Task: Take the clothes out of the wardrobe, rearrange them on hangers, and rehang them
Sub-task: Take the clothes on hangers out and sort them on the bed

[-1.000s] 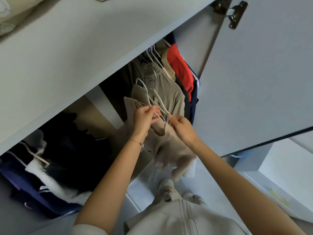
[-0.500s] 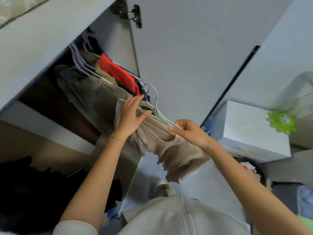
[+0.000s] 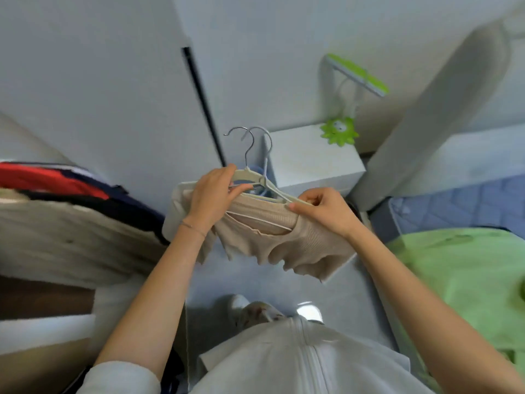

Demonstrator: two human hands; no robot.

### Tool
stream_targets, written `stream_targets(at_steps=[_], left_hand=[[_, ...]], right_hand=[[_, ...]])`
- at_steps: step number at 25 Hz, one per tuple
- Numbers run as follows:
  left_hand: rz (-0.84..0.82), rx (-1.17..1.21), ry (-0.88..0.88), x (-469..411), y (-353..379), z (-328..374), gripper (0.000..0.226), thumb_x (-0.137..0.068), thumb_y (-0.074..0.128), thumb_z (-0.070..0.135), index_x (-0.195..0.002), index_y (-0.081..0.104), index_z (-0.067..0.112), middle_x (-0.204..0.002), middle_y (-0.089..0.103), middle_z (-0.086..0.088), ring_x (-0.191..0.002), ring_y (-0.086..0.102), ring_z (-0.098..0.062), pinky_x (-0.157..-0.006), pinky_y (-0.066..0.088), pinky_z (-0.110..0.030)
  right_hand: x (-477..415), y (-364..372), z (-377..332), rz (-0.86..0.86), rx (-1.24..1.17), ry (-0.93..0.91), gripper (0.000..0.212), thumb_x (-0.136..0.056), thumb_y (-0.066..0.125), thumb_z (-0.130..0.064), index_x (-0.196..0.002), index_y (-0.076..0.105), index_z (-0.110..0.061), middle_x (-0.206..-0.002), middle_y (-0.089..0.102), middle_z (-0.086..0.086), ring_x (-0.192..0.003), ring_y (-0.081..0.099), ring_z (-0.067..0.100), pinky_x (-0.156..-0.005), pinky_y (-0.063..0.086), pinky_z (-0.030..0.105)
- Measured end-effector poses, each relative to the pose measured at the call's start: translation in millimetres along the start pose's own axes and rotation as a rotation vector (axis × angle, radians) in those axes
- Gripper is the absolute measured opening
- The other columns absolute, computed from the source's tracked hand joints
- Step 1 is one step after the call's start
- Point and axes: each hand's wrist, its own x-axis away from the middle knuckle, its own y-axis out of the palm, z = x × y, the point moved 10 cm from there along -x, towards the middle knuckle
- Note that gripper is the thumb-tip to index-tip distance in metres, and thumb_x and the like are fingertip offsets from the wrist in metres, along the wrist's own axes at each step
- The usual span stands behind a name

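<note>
Gripping hanger [image 3: 257, 180] ends, both hands [image 3: 321, 209]

white box [image 3: 312, 160] | just beyond right grip, against wall || green flower-shaped lamp [image 3: 339, 133] | standing on box's far corner || green bedcover [image 3: 460, 277] | right of right grip || blue quilted mattress [image 3: 466, 206] | beyond bedcover

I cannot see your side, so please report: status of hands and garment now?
Left hand and right hand both gripping the white hangers. Beige knit top draped on them, clear of the wardrobe. Nothing in the way.
</note>
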Motion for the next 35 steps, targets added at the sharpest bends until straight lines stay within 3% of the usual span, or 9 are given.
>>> stream_targets(at_steps=[3,7,10,18,22,29,35], left_hand=[[-0.048,0.077,0.093,-29.9,47.0,84.3,0.039,-0.088,0.065,0.044,-0.087,0.055,0.006,-0.075,0.063,-0.015,-0.074,0.059,-0.036,-0.06,0.036,-0.036],[-0.18,0.339,0.193,-69.7,108.9,202.9,0.039,-0.086,0.063,0.052,-0.09,0.059,0.014,-0.075,0.065,-0.004,-0.074,0.061,-0.026,-0.061,0.042,-0.036],[-0.251,0.401,0.327,-94.5,146.1,295.1,0.033,-0.087,0.063,0.051,-0.089,0.06,0.018,-0.074,0.065,0.0,-0.074,0.06,-0.024,-0.064,0.044,-0.038],[-0.513,0.467,0.655,-129.8,265.7,499.0,0.029,-0.09,0.06,0.051,-0.096,0.062,0.023,-0.082,0.069,0.002,-0.08,0.063,-0.025,-0.064,0.045,-0.037],[-0.593,0.536,0.811,-126.7,302.9,601.5,0.033,-0.089,0.06,0.052,-0.088,0.06,0.02,-0.076,0.066,0.003,-0.075,0.062,-0.022,-0.062,0.044,-0.037],[-0.723,0.567,0.912,-114.4,373.1,759.0,0.032,-0.091,0.058,0.051,-0.09,0.057,0.019,-0.081,0.065,0.003,-0.078,0.059,-0.021,-0.066,0.044,-0.038],[-0.843,0.467,0.875,-103.3,502.4,855.7,0.03,-0.093,0.058,0.047,-0.096,0.06,0.017,-0.087,0.067,-0.001,-0.084,0.06,-0.023,-0.066,0.037,-0.034]], right_hand=[[43.5,-82.5,43.2,0.239,0.027,0.035,0.021,-0.079,0.075,-0.04,-0.07,0.071,-0.021,-0.053,0.048,-0.01,-0.053,0.038,0.004,-0.057,0.032,0.028],[117.6,-185.3,103.1,0.557,0.112,0.205,0.023,-0.078,0.072,-0.051,-0.071,0.072,-0.029,-0.048,0.051,-0.016,-0.051,0.045,0.005,-0.054,0.033,0.026],[173.0,-247.8,137.4,0.776,0.148,0.337,0.028,-0.076,0.07,-0.057,-0.069,0.068,-0.03,-0.051,0.052,-0.009,-0.052,0.048,0.006,-0.053,0.033,0.028],[283.6,-346.2,212.8,1.218,0.126,0.698,0.029,-0.075,0.067,-0.06,-0.075,0.071,-0.031,-0.066,0.062,-0.01,-0.073,0.06,0.013,-0.065,0.047,0.034],[339.7,-389.2,236.5,1.407,0.119,0.805,0.03,-0.075,0.069,-0.059,-0.077,0.073,-0.03,-0.068,0.063,-0.012,-0.076,0.062,0.013,-0.066,0.048,0.034],[416.0,-487.5,298.4,1.545,0.19,0.881,0.029,-0.077,0.07,-0.057,-0.078,0.073,-0.028,-0.069,0.065,-0.011,-0.075,0.062,0.015,-0.068,0.049,0.035],[444.3,-565.6,444.6,1.44,0.015,0.934,0.028,-0.079,0.069,-0.054,-0.08,0.073,-0.027,-0.075,0.069,-0.008,-0.078,0.063,0.016,-0.07,0.049,0.036]])
